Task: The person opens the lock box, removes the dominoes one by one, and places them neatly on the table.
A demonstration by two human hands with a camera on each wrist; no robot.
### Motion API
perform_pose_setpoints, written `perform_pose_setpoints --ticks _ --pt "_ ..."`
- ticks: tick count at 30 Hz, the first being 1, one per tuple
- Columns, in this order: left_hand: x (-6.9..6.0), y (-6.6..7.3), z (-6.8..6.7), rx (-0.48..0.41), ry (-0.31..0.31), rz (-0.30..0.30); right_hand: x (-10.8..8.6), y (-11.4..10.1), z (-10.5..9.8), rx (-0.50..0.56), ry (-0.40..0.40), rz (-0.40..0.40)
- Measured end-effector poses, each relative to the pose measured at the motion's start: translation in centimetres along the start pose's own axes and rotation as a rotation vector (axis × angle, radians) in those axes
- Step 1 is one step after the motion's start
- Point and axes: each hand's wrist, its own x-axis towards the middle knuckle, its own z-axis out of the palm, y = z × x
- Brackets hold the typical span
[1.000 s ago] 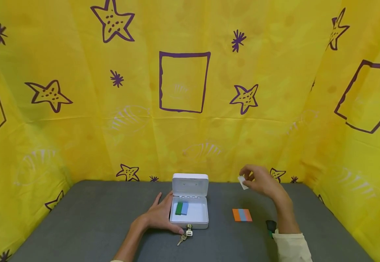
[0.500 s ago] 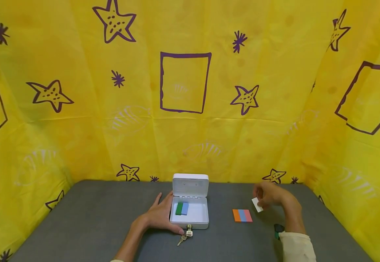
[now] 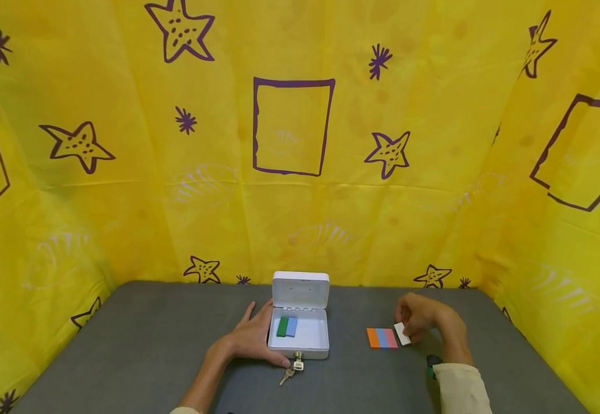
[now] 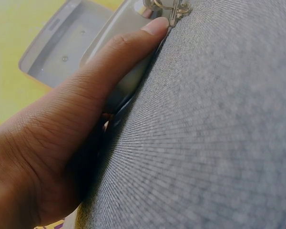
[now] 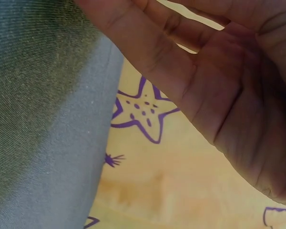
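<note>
My left hand (image 3: 252, 338) holds a white metal cash box (image 3: 312, 355) by its left side, thumb along the front near the lock (image 3: 298, 356). The box's lid (image 3: 300, 289) stands raised. Inside lie a green tile (image 3: 282, 326) and a light blue tile (image 3: 291, 326), side by side. My right hand (image 3: 424, 316) pinches a small white tile (image 3: 402, 333) just right of a row of flat tiles: orange (image 3: 373, 338), blue (image 3: 381, 338) and pink (image 3: 391, 338). The right wrist view shows the hand's palm side; the white tile is out of sight there.
Keys (image 3: 287, 375) hang from the lock at the box's front, resting on the grey tabletop (image 3: 139, 351). Behind the table hangs a yellow patterned cloth (image 3: 300, 230), which also rises at both sides.
My right hand came from the back of the table toward me with the white tile, then brought it left, close to the pink tile. The left hand stayed on the box.
</note>
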Motion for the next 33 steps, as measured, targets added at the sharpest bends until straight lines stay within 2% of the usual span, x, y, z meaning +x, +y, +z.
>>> perform_pose_setpoints --ticks 20,29,33 --pt "0.0 0.3 -0.1 -0.006 0.003 0.007 0.5 -0.1 0.5 0.024 -0.046 0.124" --pt "0.5 -1.0 0.6 -0.031 0.036 0.024 0.5 -0.3 0.5 0.012 -0.057 0.132" --pt "0.5 -1.2 0.7 -0.037 0.046 0.036 0.5 -0.3 0.6 0.020 -0.058 0.130"
